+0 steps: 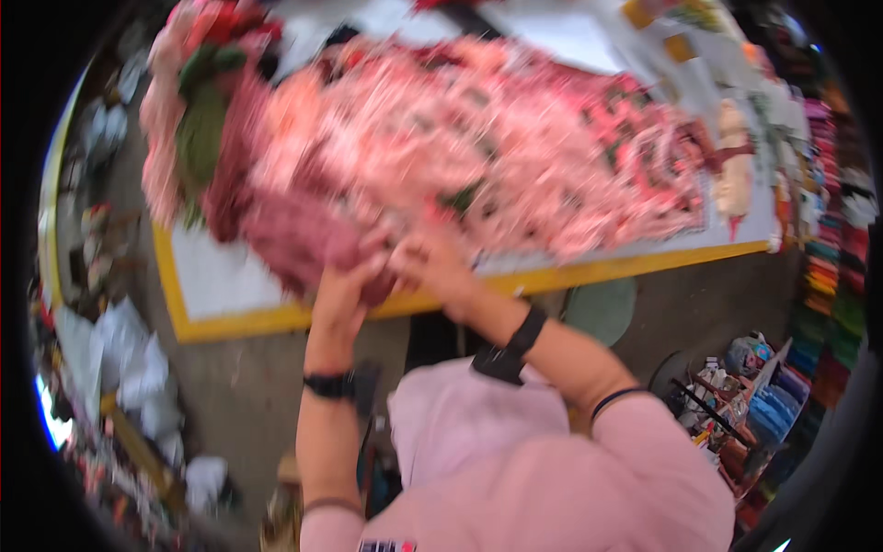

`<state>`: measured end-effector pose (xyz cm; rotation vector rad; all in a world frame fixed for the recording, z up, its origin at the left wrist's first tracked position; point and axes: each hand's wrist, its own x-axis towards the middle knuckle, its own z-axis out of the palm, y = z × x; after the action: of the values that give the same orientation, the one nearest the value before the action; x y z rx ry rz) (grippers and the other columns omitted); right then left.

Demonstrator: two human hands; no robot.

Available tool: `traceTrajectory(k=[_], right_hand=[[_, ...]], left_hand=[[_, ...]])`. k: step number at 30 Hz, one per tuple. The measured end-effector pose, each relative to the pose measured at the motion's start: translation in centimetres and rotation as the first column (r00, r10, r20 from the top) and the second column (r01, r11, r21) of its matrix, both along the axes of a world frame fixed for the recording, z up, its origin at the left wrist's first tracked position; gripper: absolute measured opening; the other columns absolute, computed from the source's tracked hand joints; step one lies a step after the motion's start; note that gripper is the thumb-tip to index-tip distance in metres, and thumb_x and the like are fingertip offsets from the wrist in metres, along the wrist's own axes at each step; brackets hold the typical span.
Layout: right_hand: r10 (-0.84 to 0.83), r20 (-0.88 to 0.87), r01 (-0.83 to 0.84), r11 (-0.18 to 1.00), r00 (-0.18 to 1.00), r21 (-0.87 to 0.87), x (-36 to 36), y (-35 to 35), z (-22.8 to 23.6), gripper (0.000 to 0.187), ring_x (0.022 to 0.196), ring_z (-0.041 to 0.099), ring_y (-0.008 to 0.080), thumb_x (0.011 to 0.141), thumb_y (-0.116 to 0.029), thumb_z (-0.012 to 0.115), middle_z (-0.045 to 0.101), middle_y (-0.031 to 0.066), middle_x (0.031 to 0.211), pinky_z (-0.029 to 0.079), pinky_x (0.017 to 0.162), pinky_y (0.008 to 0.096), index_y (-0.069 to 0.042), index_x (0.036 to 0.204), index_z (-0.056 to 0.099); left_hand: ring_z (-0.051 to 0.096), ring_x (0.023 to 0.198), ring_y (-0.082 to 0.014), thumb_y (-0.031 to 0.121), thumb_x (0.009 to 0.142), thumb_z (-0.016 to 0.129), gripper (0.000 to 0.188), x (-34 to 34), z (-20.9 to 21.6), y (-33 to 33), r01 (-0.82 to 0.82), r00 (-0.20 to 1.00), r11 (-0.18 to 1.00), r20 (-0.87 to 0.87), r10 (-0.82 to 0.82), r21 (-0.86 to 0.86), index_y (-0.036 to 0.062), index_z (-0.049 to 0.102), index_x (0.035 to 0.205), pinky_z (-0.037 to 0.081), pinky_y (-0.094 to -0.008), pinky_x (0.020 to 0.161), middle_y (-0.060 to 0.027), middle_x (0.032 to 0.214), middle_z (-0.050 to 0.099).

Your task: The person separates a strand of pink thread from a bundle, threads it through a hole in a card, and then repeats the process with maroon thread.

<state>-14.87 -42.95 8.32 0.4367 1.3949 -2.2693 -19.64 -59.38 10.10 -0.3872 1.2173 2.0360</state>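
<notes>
A long heap of shaggy pink yarn (515, 147) covers much of the table, flecked with green and deeper pink. At its near left corner hangs a dusty-rose yarn hank (299, 230). My left hand (345, 287) is closed at the hank's lower edge, with strands by its fingers. Just right of it, my right hand (434, 269) has its fingers curled inward, close to the left fingertips. What the right fingers pinch is blurred and too small to make out. An olive green yarn hank (202, 138) and a pale pink yarn hank (161, 156) lie farther left.
The white table has a yellow edge (239, 322) along its near side. A cream yarn bundle (733, 166) with a dark band lies at its right end. Stacks of coloured material (828, 248) stand on the right; white bags (133, 350) sit on the left. A green stool seat (600, 311) shows below the edge.
</notes>
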Motion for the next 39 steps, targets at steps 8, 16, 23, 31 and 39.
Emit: traceTrajectory(k=[8,16,23,31,39], right_hand=[[-0.080,0.157,0.110,0.975,0.984,-0.192,0.4,0.7,-0.3,0.007,0.072,0.057,0.0073,0.095,-0.011,0.061,0.062,0.0007,0.083,0.046,0.063,0.0203,-0.004,0.094,0.062],[-0.244,0.011,0.231,0.899,0.970,-0.371,0.1,3.9,0.8,0.008,0.096,0.058,0.0105,0.096,-0.013,0.058,0.064,0.0039,0.109,0.045,0.085,0.0270,-0.007,0.098,0.063],[-0.210,0.037,0.212,0.934,0.977,-0.287,0.9,4.9,1.1,0.013,0.088,0.059,0.0090,0.096,-0.016,0.060,0.068,0.0050,0.100,0.045,0.084,0.0256,-0.004,0.098,0.066],[-0.026,-0.044,0.023,0.997,0.999,-0.074,1.9,2.6,0.7,0.016,0.083,0.061,0.0087,0.099,-0.019,0.057,0.069,0.0040,0.092,0.046,0.077,0.0228,-0.005,0.101,0.064],[-0.033,-0.064,0.033,0.999,0.997,-0.001,2.1,2.5,1.0,0.016,0.083,0.061,0.0084,0.099,-0.019,0.056,0.069,0.0043,0.089,0.046,0.075,0.0229,-0.005,0.100,0.063]], left_hand=[[0.065,0.094,-0.0161,0.002,0.088,0.064,0.043,0.4,-0.1,-0.7,-0.009,1.000,1.000,-0.002,0.009,0.028,-0.0066,0.052,0.128,0.052,-0.0287,0.086,-0.0103,0.101,0.066],[0.057,0.076,-0.0149,-0.002,0.085,0.053,0.029,-1.4,2.2,-3.1,-0.311,0.941,0.847,0.016,0.338,0.432,-0.0045,0.059,0.114,0.051,-0.0303,0.080,-0.0056,0.082,0.057],[0.058,0.073,-0.0085,0.005,0.089,0.061,0.024,-1.2,3.6,-3.3,0.002,1.000,0.999,-0.004,-0.002,0.044,-0.0042,0.064,0.111,0.051,-0.0261,0.070,-0.0077,0.096,0.066],[0.061,0.071,-0.0066,0.012,0.087,0.069,0.021,1.5,1.6,1.7,0.004,0.996,0.996,0.085,0.004,-0.090,-0.0011,0.068,0.104,0.046,-0.0196,0.059,-0.0025,0.083,0.067],[0.052,0.058,-0.0059,0.018,0.085,0.074,0.017,2.3,-0.2,1.8,-0.015,1.000,0.989,0.002,0.016,-0.150,0.0033,0.068,0.092,0.040,-0.0196,0.052,-0.0013,0.076,0.065]])
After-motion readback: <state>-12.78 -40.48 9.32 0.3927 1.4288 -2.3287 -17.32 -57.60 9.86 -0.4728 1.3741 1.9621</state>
